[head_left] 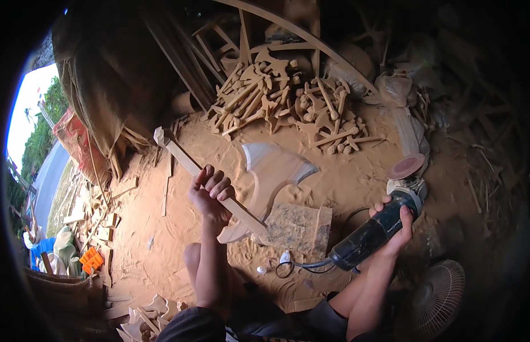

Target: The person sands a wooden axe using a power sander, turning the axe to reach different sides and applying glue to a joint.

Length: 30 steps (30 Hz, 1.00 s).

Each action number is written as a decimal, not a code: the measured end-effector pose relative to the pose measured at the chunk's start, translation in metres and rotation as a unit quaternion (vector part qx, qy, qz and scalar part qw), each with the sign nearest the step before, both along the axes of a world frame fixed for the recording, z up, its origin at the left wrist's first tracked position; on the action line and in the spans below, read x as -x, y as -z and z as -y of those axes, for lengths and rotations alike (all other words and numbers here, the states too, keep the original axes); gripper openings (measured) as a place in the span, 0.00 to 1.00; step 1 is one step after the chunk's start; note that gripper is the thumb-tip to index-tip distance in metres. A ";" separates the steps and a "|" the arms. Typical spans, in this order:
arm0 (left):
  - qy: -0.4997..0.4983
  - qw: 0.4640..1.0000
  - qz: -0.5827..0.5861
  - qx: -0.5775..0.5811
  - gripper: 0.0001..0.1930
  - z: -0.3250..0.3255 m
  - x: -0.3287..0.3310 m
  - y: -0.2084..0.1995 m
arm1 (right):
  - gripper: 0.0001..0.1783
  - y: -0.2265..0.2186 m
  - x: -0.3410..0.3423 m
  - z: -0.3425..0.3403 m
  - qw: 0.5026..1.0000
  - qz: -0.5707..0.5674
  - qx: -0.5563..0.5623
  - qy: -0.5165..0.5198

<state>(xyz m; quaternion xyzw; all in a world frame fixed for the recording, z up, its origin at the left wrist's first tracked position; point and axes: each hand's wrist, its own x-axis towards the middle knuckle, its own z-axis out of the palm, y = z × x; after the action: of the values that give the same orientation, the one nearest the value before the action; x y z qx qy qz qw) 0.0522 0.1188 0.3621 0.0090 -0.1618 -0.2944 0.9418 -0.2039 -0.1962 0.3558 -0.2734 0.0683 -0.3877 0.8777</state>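
Observation:
My left hand (212, 194) is closed round the wooden handle (182, 157) of an axe-shaped piece. A faceted knob tops the handle's far left end; its near end crosses a pale axe-shaped head (274, 171). The head's broad, curved edge is greyish and points away from me, while a curved point shows near my wrist. In my right hand (396, 228) is a dark angle grinder (376, 231), tilted up to the right, with a reddish-brown round sanding disc (405, 166) at its top. The disc and the wood are apart. Whether the disc is spinning, I cannot tell.
A worn block (299, 228) stands on the dusty ground between my arms. Beyond lies a heap of carved wooden pieces (259, 94). More pieces (145, 319) lie near left. A fan (438, 299) stands near right, and the grinder's cord (305, 265) loops by a small white bottle (285, 256).

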 end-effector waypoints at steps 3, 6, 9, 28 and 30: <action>-0.017 1.000 0.013 -0.021 0.11 0.002 0.003 -0.004 | 0.28 -0.001 0.003 0.000 1.000 0.021 -0.007 -0.009; -0.060 0.997 0.019 -0.050 0.09 0.004 0.005 -0.001 | 0.28 -0.010 0.005 -0.007 1.000 0.021 -0.002 0.002; -0.142 0.987 0.010 -0.077 0.06 0.027 0.004 0.007 | 0.28 -0.011 0.010 0.001 1.000 0.016 0.021 0.014; -0.193 0.878 -0.004 -0.438 0.22 0.074 0.012 0.054 | 0.25 0.007 0.032 0.026 0.999 0.021 0.006 0.040; -0.162 0.897 -0.024 -0.410 0.22 0.078 0.011 0.065 | 0.26 0.005 0.036 0.027 0.999 0.018 0.004 0.043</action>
<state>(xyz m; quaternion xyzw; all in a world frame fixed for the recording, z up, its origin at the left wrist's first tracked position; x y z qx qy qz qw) 0.0412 0.0406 0.2968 0.4135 -0.0006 -0.1777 0.8930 -0.2397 -0.2236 0.3504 -0.2669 0.0630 -0.4298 0.8603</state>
